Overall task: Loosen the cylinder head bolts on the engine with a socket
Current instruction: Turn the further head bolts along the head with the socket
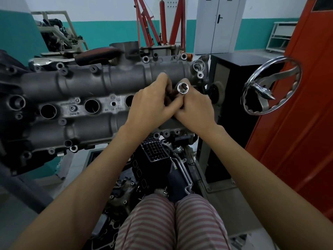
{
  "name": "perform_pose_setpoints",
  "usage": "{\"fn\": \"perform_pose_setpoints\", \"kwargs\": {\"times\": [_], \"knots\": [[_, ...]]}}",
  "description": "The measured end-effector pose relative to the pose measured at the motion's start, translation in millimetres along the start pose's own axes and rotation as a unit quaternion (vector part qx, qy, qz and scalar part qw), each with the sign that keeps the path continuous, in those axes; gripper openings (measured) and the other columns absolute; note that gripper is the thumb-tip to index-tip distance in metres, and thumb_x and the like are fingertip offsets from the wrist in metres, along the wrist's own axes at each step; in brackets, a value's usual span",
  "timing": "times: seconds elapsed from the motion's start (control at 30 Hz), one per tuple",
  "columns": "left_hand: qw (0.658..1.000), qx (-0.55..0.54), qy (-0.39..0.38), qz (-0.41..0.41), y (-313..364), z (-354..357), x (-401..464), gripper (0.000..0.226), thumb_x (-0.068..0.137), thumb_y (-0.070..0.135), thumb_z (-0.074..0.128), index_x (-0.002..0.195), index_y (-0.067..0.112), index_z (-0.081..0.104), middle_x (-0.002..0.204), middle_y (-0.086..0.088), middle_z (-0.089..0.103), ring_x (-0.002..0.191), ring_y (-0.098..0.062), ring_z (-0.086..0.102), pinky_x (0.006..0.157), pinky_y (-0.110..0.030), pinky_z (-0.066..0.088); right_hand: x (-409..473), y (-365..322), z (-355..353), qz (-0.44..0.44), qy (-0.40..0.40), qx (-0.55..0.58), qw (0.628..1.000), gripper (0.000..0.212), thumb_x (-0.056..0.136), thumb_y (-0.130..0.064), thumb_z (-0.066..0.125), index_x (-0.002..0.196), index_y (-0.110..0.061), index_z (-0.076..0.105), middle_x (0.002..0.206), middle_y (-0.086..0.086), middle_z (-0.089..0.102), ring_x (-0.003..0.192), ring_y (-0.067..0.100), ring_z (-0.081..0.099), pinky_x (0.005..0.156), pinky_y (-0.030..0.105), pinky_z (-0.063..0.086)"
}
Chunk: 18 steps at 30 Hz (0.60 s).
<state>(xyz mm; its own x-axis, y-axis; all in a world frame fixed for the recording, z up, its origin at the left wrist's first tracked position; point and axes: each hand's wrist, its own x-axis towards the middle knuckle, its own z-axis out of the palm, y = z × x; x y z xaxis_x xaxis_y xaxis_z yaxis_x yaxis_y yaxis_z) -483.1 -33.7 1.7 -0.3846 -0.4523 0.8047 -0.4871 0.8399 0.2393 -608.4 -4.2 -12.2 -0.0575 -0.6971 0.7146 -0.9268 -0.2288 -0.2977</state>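
Gripped in the curled fingers (pixel 182 82) of the right hand (pixel 195 109): a shiny chrome steel socket (pixel 182 88), open end turned up toward the camera, lobed recess plainly visible, held just above the right end of the dull grey cast-aluminium cylinder head (pixel 86 83). Pressed against it from the left, the left hand (pixel 151 100), fingers bunched and pinching something dark beneath the socket, probably a drive or extension; too hidden to name for certain. Both hands touching, knuckles together, over the middle row of round plug wells (pixel 91 106). Likely handling: small, hard, rigid, heavy for its size, smooth-plated and therefore slippery in bare or oily fingers; best taken round the barrel rather than by the rim, kept square to any bolt head so as not to round it off. No bolt engaged at present; socket facing away from the head, so probably being fitted to its tool, with loosening not yet begun. Wrists level, slightly bent inward, forearms bare and reaching forward from the near edge, converging in a V above striped trousers (pixel 173 222). Further right, a chromed handwheel (pixel 288 98) beside an orange-red panel (pixel 306 123); far behind, a red engine hoist (pixel 162 20).
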Motion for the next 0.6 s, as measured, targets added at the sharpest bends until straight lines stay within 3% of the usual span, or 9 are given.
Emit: {"fn": "perform_pose_setpoints", "kwargs": {"times": [0.13,0.27,0.43,0.6], "knots": [[1.0,0.026,0.005,0.013,-0.1,0.2,-0.2,0.033,0.087,0.036,0.053,0.072,0.012,0.036,0.05,0.01,0.031,0.047,-0.024,0.044,0.049,-0.026,0.024,0.3,-0.1,-0.8,0.004,-0.008,-0.024,1.0,0.035,0.075,-0.04,0.041,0.084,-0.014,0.062,0.069,-0.005,0.052,0.061,0.013,0.046,0.054,0.026,0.028],[0.998,0.046,0.007,0.034,-1.6,2.0,-1.3,0.044,0.087,0.045,0.042,0.079,0.003,0.05,0.056,-0.001,0.048,0.05,-0.027,0.05,0.047,-0.03,0.033,-0.4,-0.3,-1.3,-0.005,0.002,0.0,1.0,0.027,0.077,-0.034,0.047,0.079,-0.012,0.062,0.065,-0.006,0.05,0.059,0.014,0.048,0.05,0.025,0.028],[0.999,0.008,0.011,0.029,-1.1,0.8,-1.4,0.035,0.089,0.04,0.054,0.076,0.014,0.033,0.054,0.014,0.032,0.047,-0.016,0.038,0.044,-0.017,0.023,-1.0,0.8,-1.1,-0.011,-0.01,-0.01,1.0,0.023,0.083,-0.032,0.054,0.091,-0.012,0.062,0.078,-0.001,0.06,0.069,0.017,0.057,0.058,0.029,0.041],[1.0,0.001,-0.001,0.01,0.4,2.3,-2.2,0.032,0.086,0.029,0.06,0.078,0.015,0.032,0.053,0.015,0.033,0.048,-0.018,0.042,0.047,-0.026,0.027,-1.1,0.8,-1.5,-0.008,-0.014,-0.017,1.0,0.019,0.083,-0.027,0.05,0.089,-0.012,0.06,0.073,-0.011,0.046,0.065,0.013,0.051,0.056,0.027,0.035]]}}
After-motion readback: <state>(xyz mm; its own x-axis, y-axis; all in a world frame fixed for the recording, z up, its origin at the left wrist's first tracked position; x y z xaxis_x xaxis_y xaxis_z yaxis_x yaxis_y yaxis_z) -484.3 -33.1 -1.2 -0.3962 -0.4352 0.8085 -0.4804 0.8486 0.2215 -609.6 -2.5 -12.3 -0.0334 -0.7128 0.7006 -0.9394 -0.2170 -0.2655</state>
